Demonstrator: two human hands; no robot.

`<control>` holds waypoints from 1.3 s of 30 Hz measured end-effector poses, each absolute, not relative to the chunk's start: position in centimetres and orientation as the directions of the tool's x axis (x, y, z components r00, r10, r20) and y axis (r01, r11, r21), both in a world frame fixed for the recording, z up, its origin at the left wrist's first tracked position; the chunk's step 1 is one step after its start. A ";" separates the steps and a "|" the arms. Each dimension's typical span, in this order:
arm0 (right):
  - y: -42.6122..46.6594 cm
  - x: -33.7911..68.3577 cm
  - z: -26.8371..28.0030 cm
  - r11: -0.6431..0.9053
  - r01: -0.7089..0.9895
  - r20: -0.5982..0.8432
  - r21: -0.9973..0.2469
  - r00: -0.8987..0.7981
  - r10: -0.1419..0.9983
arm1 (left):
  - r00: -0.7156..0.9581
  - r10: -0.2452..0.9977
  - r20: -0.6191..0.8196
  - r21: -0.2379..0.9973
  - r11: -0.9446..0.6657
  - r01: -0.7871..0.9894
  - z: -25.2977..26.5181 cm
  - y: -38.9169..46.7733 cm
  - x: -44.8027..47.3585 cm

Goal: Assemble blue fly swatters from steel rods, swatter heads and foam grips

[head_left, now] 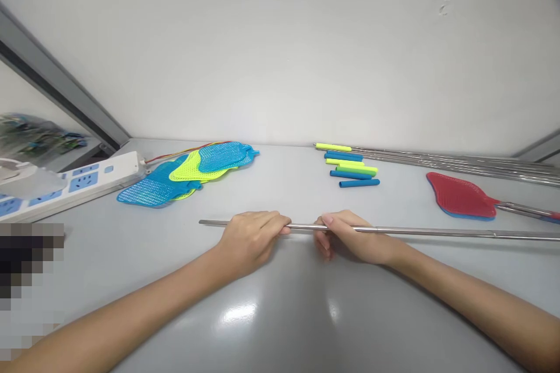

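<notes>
A long thin telescopic metal rod [429,232] runs crosswise over the grey table, from left of centre past the right edge of the view. My left hand [251,239] is wrapped round it near its left end, which sticks out beyond the fist. My right hand [350,236] holds the same rod a little to the right, thumb on top and fingers curled below. A short bare stretch of rod shows between the two hands. Behind my right hand lie several blue and yellow grip sleeves [353,175].
Blue and yellow fly swatter heads [188,173] overlap at the back left, beside a white power strip [105,178]. More metal rods [459,164] lie along the wall at the back right. A red swatter head [462,193] on a rod rests in front of them, over a blue one.
</notes>
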State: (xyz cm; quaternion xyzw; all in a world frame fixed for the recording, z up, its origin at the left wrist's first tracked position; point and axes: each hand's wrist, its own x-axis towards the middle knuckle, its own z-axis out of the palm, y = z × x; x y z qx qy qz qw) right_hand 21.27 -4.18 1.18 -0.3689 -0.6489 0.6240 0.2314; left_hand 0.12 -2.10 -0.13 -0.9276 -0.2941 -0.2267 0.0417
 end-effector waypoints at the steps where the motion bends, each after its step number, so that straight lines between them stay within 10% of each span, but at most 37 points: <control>1: -4.2 21.2 1.2 -0.058 0.175 -0.157 -0.983 -0.625 0.765 | 0.723 0.523 0.451 0.052 -0.824 0.564 -0.1 -2.2 0.2; 39: -3.8 20.9 0.8 -0.108 0.173 -0.190 -0.979 -0.581 0.791 | 0.711 0.599 0.368 -0.025 -0.758 0.652 0.0 -2.6 0.9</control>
